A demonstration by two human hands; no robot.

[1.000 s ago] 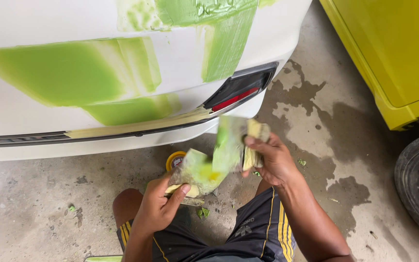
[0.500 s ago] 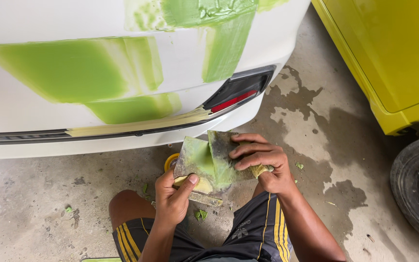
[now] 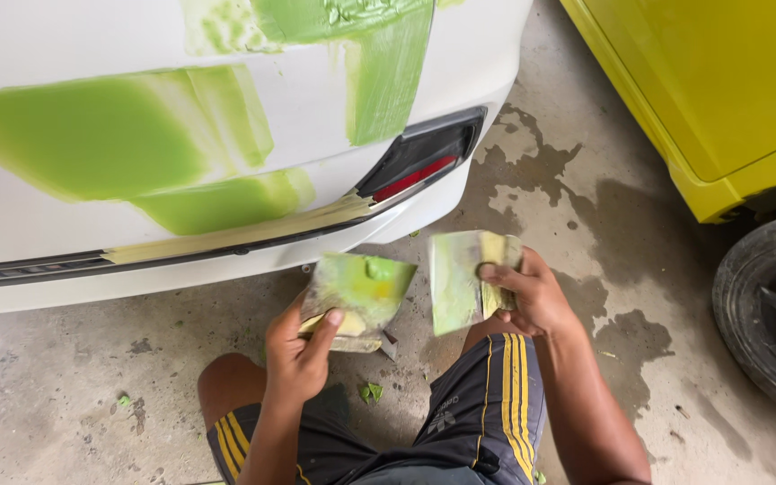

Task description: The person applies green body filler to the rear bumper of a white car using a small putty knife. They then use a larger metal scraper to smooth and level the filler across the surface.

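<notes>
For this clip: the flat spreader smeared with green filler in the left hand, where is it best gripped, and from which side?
Probably by the clean pale-yellow near edge of the flat, green-smeared spreader, coming from below, on the person's side. The left hand pinches it there, thumb on top. The far part of the face carries wet-looking green filler, so a grip there would likely smear. The right hand holds a second green-coated spreader by its right edge.

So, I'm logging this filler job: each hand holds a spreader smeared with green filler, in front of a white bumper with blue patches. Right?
Not quite: the patches on the white bumper are green, not blue, as the head view shows. The rest stands: the left hand and the right hand each hold a spreader smeared with green filler.
</notes>
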